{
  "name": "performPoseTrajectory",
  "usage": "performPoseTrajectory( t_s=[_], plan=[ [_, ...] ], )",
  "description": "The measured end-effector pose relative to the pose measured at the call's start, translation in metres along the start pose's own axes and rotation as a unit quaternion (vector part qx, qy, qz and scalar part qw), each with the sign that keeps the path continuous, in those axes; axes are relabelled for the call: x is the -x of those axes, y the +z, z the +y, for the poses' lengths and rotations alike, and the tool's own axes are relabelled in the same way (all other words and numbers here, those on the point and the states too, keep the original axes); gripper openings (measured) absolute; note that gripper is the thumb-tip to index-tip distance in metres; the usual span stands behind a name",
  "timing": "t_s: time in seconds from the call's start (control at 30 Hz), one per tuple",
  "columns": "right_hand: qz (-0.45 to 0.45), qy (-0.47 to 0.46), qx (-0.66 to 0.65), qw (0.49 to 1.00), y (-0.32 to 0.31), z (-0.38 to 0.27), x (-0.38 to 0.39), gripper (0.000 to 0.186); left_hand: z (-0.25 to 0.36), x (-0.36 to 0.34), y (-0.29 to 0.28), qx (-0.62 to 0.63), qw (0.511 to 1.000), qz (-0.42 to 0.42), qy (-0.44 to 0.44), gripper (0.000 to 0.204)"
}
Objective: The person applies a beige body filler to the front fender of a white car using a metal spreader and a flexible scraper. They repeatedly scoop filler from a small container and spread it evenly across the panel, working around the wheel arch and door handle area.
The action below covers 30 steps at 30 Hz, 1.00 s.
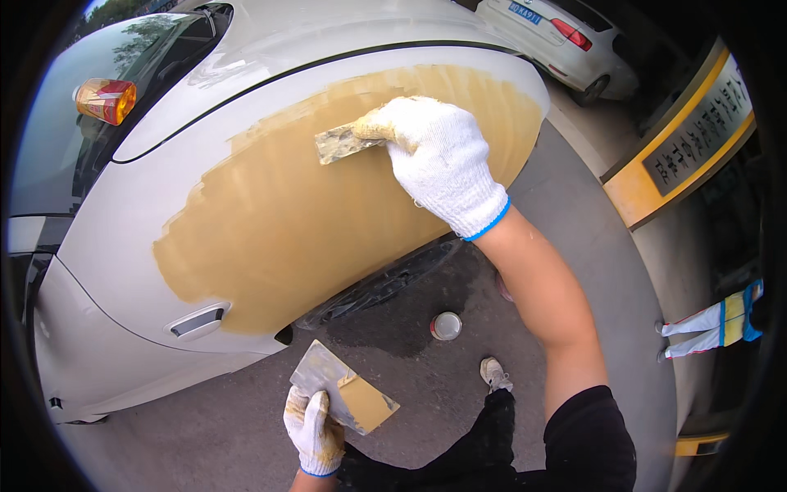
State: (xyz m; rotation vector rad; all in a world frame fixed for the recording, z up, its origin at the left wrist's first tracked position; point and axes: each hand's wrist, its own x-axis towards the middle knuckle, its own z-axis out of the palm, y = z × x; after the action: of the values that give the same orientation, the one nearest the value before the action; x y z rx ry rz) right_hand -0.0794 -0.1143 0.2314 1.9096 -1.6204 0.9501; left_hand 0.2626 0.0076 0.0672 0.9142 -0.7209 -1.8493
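A broad coat of tan body filler (287, 213) covers much of the white car fender (123, 205). My right hand (443, 156), in a white knit glove stained tan at the fingers, grips a small flat putty spreader (340, 144) over the upper part of the coat. The spreader's blade lies at the filler's surface; whether it touches I cannot tell. Low in front of me, my left hand (314, 430), gloved too, pinches a flat plate (320, 369) by its edge. A patch of tan filler (366, 404) sits on one end of that plate.
An open round can (446, 325) stands on the ground near my shoe (495, 375). The black wheel (385, 283) lies under the fender. A red-and-yellow can (106, 101) rests near the windshield. Another white car (557, 37), a yellow-framed sign (689, 139) and a person (713, 321) are farther off.
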Motion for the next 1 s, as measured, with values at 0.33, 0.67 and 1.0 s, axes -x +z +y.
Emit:
performPoseTrajectory(
  t_s=[0.33, 0.67, 1.0],
  plan=[
    [0.032, -0.009, 0.021, 0.999, 0.012, -0.036, 0.069, 0.040, -0.005, -0.001, -0.007, -0.017, 1.000, 0.014, -0.016, 0.043],
    [0.045, -0.023, 0.049, 0.998, 0.044, -0.045, 0.157, 0.033, -0.005, -0.002, -0.008, -0.044, 0.999, 0.029, 0.002, 0.044],
    [0.015, 0.019, -0.060, 0.998, 0.091, -0.048, 0.235, 0.028, -0.007, -0.004, -0.007, -0.115, 0.991, 0.056, 0.031, 0.051]
  ],
)
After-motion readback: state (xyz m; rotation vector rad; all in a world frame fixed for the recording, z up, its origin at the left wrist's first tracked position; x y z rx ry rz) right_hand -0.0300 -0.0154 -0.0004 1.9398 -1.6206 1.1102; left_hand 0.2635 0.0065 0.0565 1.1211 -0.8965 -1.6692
